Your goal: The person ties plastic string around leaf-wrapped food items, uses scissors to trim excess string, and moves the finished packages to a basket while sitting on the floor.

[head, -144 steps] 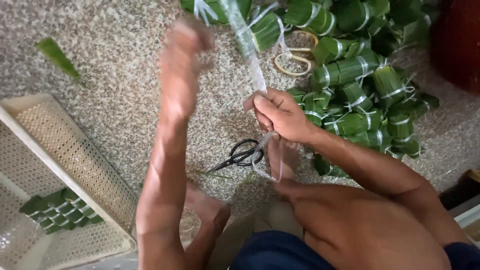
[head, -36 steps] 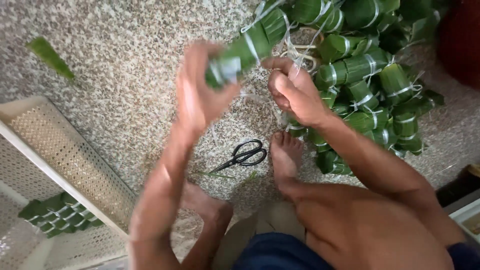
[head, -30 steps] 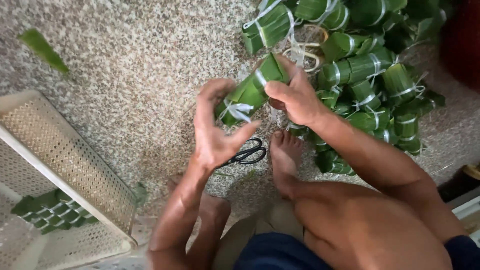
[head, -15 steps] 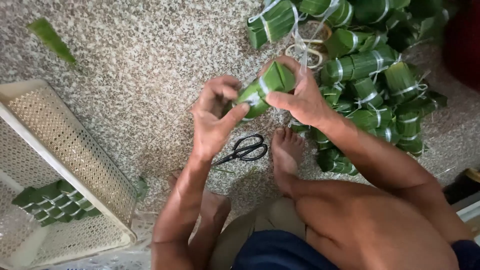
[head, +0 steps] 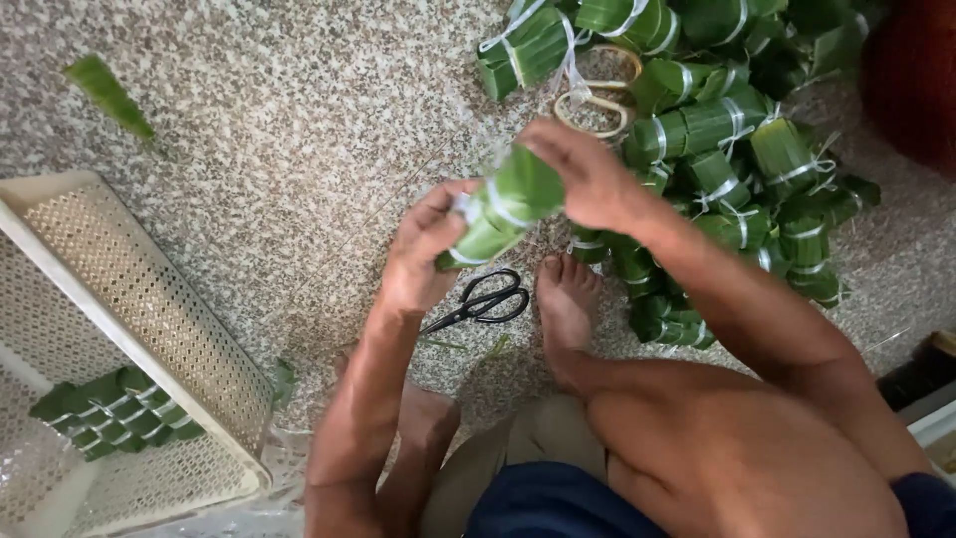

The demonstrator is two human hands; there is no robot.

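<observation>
Bundle in hand: a green leaf-wrapped bundle, tilted, held above the speckled floor in front of the person's knees; pale strips already cross it at several points.
Left hand: left hand cups the lower end of the bundle, fingers curled about it, thumb pressed on the strip there.
Right hand: right hand covers the upper end, fingers pressed together over the leaf; whether they pinch a loose strip end cannot be told.
Binding: judged nearly bound; a knot or a trimmed end is not visible, so the tie cannot be confirmed as finished.
Scissors: black scissors lie on the floor just below the bundle, beside the bare foot, untouched.
Pile: many tied bundles heaped toward the far right edge of the floor, near a coil of pale strip.
Tray: a cream perforated tray at the near left corner, holding one small block of packed bundles; most of its space is unfilled.
Stray leaf: a leaf offcut lies at the far left, well apart.
Standing: tying judged well advanced; packing into the tray barely begun.
</observation>
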